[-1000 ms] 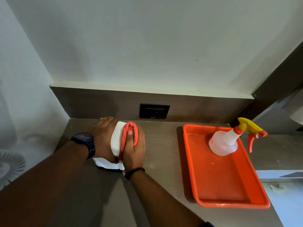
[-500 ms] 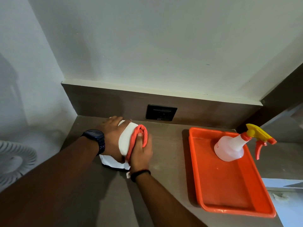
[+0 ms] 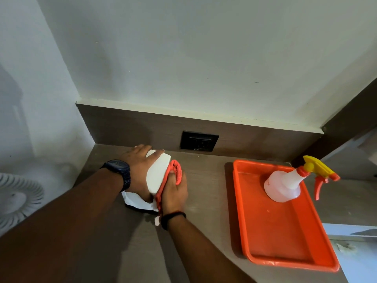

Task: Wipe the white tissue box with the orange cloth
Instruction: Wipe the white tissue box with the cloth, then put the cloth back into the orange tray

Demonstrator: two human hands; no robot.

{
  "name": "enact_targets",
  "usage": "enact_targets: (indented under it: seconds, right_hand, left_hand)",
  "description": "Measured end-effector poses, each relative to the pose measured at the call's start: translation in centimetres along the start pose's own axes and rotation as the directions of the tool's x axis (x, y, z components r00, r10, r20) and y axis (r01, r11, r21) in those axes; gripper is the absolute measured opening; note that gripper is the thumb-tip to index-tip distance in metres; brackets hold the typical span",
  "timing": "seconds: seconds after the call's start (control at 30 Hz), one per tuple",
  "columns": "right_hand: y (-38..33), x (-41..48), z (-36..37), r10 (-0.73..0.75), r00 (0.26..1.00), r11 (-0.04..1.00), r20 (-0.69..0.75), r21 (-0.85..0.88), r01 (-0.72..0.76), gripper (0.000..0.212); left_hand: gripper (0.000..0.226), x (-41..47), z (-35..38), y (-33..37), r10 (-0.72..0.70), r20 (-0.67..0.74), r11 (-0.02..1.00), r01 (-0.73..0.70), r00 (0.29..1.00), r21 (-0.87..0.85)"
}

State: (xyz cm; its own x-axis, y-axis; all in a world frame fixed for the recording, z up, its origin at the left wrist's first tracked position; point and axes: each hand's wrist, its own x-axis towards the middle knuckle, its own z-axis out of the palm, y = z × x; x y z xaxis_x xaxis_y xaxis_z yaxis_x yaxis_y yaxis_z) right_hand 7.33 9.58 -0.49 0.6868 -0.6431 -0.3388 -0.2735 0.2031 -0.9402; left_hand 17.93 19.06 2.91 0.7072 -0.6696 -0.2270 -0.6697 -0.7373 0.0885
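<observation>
Left hand (image 3: 140,172) spread over the box (image 3: 158,174), palm on its left side, fingers reaching across the far top edge, thumb low at the near corner; clamped on the box, pinning it to the counter (image 3: 204,190). Dark watch (image 3: 119,170) on that wrist.

Right hand (image 3: 174,193) closed on the cloth (image 3: 175,172), fingers curled around a bunched fold, pressed against the box's right face. Cloth running as a thin orange strip down the right edge of the box, from a loop beyond the knuckles back toward the wrist. Dark band (image 3: 173,216) around that wrist. Small white scrap (image 3: 156,221) on the counter just beside the band; what it belongs to, unclear.

Box white, wedged between both hands, standing on the counter; its top face showing between thumb and cloth, its near lower corner sticking out below the left hand. Both hands touching the box, close together, the cloth between right palm and box.

Beyond the hands, black socket (image 3: 199,140) set in the brown back panel. Well to the right of the right hand, orange tray (image 3: 285,260) lying flat on the counter. Inside its far end, spray bottle (image 3: 285,184), pale body, yellow and orange trigger head tilted out over the tray's right rim. Far left of the left arm, white fan grille (image 3: 14,199), partly out of view.
</observation>
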Motion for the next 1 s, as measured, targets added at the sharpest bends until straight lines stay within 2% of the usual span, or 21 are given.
enact_targets:
  seconds: [0.1,0.3,0.43,0.53,0.6,0.63,0.7,0.73,0.8,0.87,0.93,1.0]
  right_hand:
    - [-1.6,1.7,0.1,-0.052,0.998,0.997,0.018,-0.052,0.053,0.032]
    - [-1.4,1.8,-0.4,0.127,0.991,0.99,0.041,-0.07,-0.124,0.041]
    - [-2.8,1.0,-2.6,0.274,0.957,0.945,0.096,0.158,-0.287,0.039]
    - [-4.7,1.1,-5.9,0.363,0.899,0.801,0.246,0.41,-0.436,0.043]
    - [-6.2,2.3,-9.8,0.321,0.896,0.723,0.306,0.532,-0.44,0.042]
    - [-6.8,3.0,-12.0,0.29,0.914,0.713,0.283,0.573,-0.404,0.043]
    - [-7.5,4.6,-16.8,0.252,0.955,0.765,0.154,0.573,-0.295,0.044]
    - [-7.6,5.3,-19.2,0.219,0.974,0.827,0.059,0.518,-0.218,0.042]
    - [-7.0,6.2,-23.3,0.039,0.992,0.953,-0.116,0.304,-0.002,0.027]
    - [-5.9,6.4,-26.1,-0.159,0.969,0.987,-0.187,-0.007,0.161,0.018]
    - [-4.1,6.9,-28.0,-0.308,0.941,0.924,-0.143,-0.279,0.26,0.019]
    - [-2.0,7.6,-28.9,-0.342,0.94,0.778,-0.015,-0.566,0.274,0.014]
  left_hand:
    - [0.137,-0.1,0.0,0.0,-0.009,-0.026,1.0,0.008,1.0,-0.001]
    - [0.143,-0.2,-0.3,0.1,-0.027,0.022,1.0,0.028,0.999,-0.011]
    - [0.152,-0.4,-1.0,0.2,-0.029,0.047,1.0,0.029,0.998,-0.002]
    - [0.163,-0.8,-1.7,2.0,-0.038,0.046,0.999,0.038,0.998,-0.017]
    - [0.161,-0.5,-2.3,5.0,-0.008,-0.06,0.994,0.001,0.998,-0.114]
    - [0.157,-0.1,-2.5,7.1,0.003,-0.118,0.981,-0.026,0.993,-0.192]
    - [0.146,0.7,-2.2,11.7,0.009,-0.208,0.936,-0.082,0.978,-0.342]
    - [0.139,1.2,-1.7,14.2,0.016,-0.235,0.919,-0.107,0.972,-0.38]
    - [0.127,2.2,-0.3,18.8,0.084,-0.235,0.911,-0.17,0.968,-0.376]
    - [0.127,3.1,1.6,22.2,0.18,-0.183,0.918,-0.232,0.966,-0.321]
    - [0.141,3.9,3.6,24.4,0.243,-0.082,0.942,-0.255,0.967,-0.216]
    - [0.151,4.4,5.6,25.5,0.273,-0.006,0.952,-0.271,0.962,-0.142]
